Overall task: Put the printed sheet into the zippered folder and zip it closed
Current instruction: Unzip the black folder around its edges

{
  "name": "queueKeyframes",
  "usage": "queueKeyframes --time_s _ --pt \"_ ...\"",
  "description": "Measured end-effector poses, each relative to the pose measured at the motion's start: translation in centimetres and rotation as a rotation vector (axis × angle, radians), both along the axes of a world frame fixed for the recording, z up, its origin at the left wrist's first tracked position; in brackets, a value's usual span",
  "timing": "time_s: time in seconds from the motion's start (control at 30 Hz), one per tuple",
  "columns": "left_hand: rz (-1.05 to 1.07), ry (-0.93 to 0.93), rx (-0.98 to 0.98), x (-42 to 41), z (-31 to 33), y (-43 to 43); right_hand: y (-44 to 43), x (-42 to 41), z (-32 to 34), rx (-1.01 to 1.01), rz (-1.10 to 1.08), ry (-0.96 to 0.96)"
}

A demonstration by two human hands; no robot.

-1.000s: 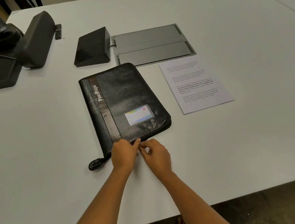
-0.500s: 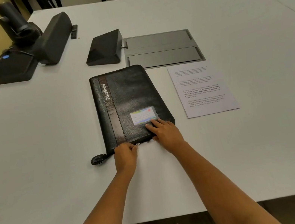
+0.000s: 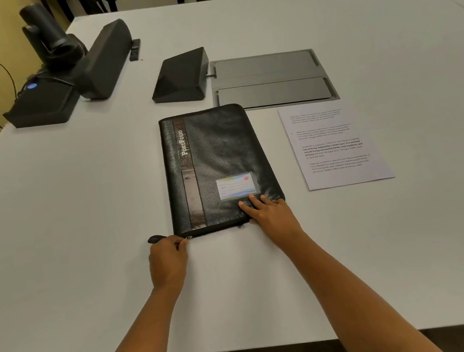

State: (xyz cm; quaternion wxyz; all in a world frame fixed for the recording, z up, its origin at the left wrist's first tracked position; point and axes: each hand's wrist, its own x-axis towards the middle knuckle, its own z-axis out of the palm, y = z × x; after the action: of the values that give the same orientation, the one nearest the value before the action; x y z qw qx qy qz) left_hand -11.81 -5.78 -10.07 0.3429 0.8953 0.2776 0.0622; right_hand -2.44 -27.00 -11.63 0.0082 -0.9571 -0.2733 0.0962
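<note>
Barely started here: the zippered folder (image 3: 216,166) lies shut on the tabletop (image 3: 79,233), and the printed sheet (image 3: 333,142) sits just beside it, not in yet. Left hand (image 3: 168,260) pinches the zipper pull (image 3: 187,238) at the near corner; right hand (image 3: 271,213) rests flat and open on the cover.

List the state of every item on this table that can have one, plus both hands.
zippered folder: lying flat, cover shut
zipper pull: at the near left corner, pinched by the left hand
printed sheet: flat on the table, outside the folder, to its right
left hand: closed on the zipper pull
right hand: fingers flat, pressing the folder's near right corner
table hatch: both lids shut
black base unit: blue light on
</note>
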Motion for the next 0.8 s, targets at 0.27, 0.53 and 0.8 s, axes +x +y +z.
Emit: queueKeyframes --time_s 0.27,0.53,0.8 --pt "0.04 0.006 0.044 -1.0 0.2 3.4 1.0 -1.0 -0.1 0.004 -0.028 -0.003" --pt "0.043 -0.024 0.057 -0.7 1.0 4.7 2.1 -1.5 0.0 -0.009 -0.061 0.022" --pt "-0.015 -0.065 0.16 -2.2 1.0 6.7 2.2 -1.4 0.1 -0.017 -0.086 0.043"
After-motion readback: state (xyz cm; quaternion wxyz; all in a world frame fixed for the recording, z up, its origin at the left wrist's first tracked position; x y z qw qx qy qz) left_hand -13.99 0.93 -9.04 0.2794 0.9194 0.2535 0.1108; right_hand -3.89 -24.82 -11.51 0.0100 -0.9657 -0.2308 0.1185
